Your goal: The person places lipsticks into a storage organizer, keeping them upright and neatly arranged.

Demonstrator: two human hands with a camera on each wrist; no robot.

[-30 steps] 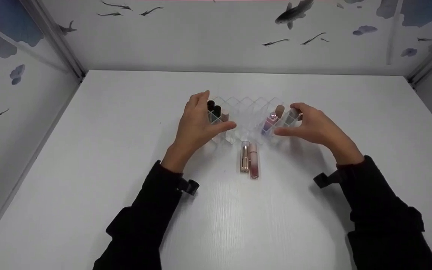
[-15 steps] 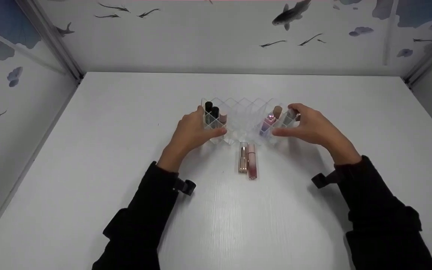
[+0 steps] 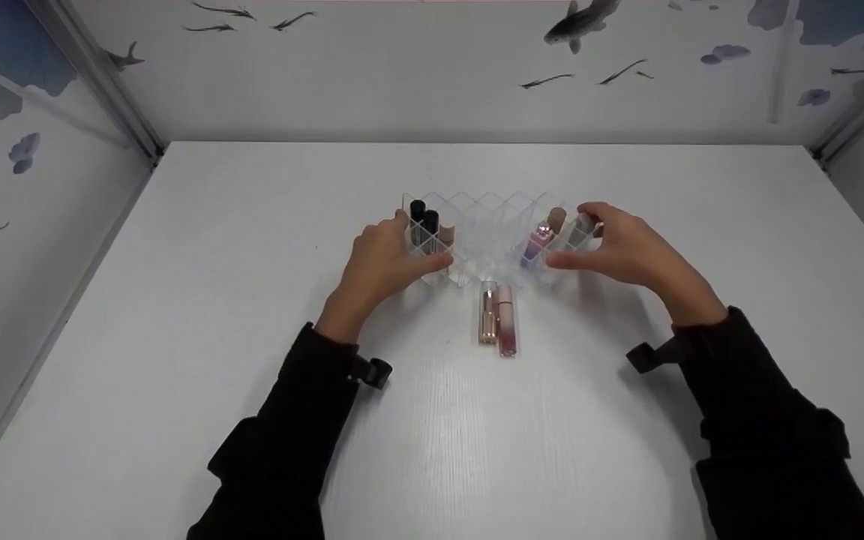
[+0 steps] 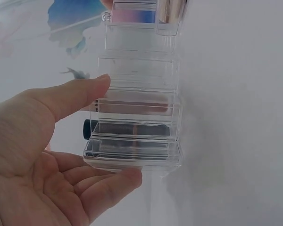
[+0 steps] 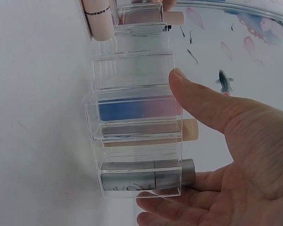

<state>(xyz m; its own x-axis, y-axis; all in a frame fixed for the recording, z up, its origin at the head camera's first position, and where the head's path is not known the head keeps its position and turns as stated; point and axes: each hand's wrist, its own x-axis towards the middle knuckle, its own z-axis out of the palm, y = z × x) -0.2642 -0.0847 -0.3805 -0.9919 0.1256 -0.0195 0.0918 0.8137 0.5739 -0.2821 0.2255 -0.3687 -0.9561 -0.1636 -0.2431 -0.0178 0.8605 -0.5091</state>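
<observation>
A clear lipstick organizer (image 3: 490,214) with slanted compartments stands on the white table. My left hand (image 3: 381,259) grips its left end, thumb on the front and fingers at the side. At the opposite end, my right hand (image 3: 631,251) holds it the same way. Two black-capped tubes (image 3: 430,223) and a pink-capped tube (image 3: 447,234) stand in the left compartments. On the right are a pink-to-blue tube (image 5: 137,108), a tan-capped tube (image 5: 190,129) and a silver tube (image 5: 146,179). A gold lipstick (image 3: 487,315) and a pink lip gloss tube (image 3: 507,322) lie in front.
The white table (image 3: 432,450) reaches back to a wall panel (image 3: 402,82) printed with fish. Another panel (image 3: 12,247) borders the left side. Both wrists carry small black cameras on dark sleeves.
My left hand has come down and slightly left, from over the organizer's corner to its left side. The right hand keeps its place, and the organizer shows no clear shift.
</observation>
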